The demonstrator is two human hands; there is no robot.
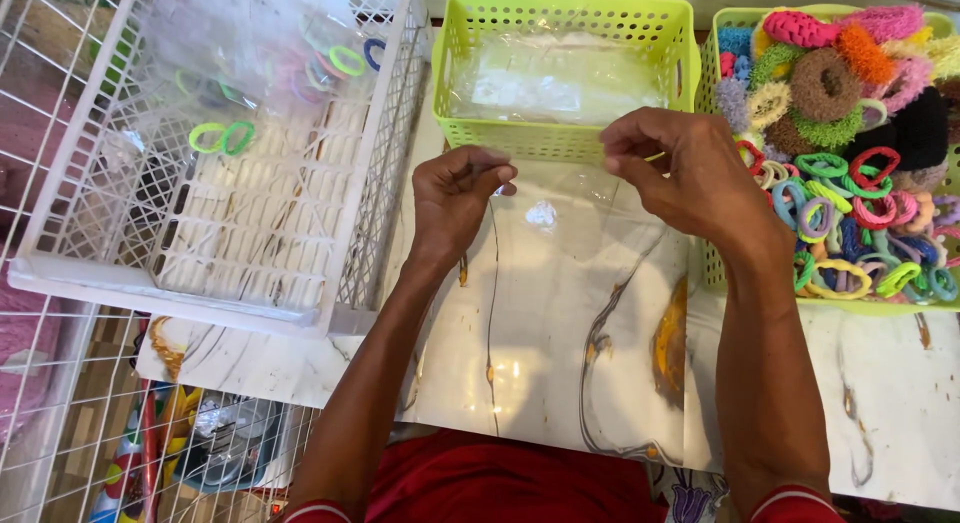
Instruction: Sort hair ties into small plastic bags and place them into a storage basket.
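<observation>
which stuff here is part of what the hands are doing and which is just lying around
In use:
left hand and right hand, pinching a clear bag
green basket of clear bags
basket of hair ties
white basket of packed bags

Lying about:
wire rack
toys under the table

Glossy marble-look tabletop (560,323), perforated plastic baskets (565,23), a thin clear plastic bag (560,198), fuzzy cloth hair ties (830,83).

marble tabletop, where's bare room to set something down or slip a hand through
The white marble-patterned tabletop is bare below the two hands, between the forearms and toward its near edge. Another bare patch lies right of the right hand, under the green basket of hair ties. Crowded: the white lattice tray and the lime-green perforated basket at the far side.
</observation>
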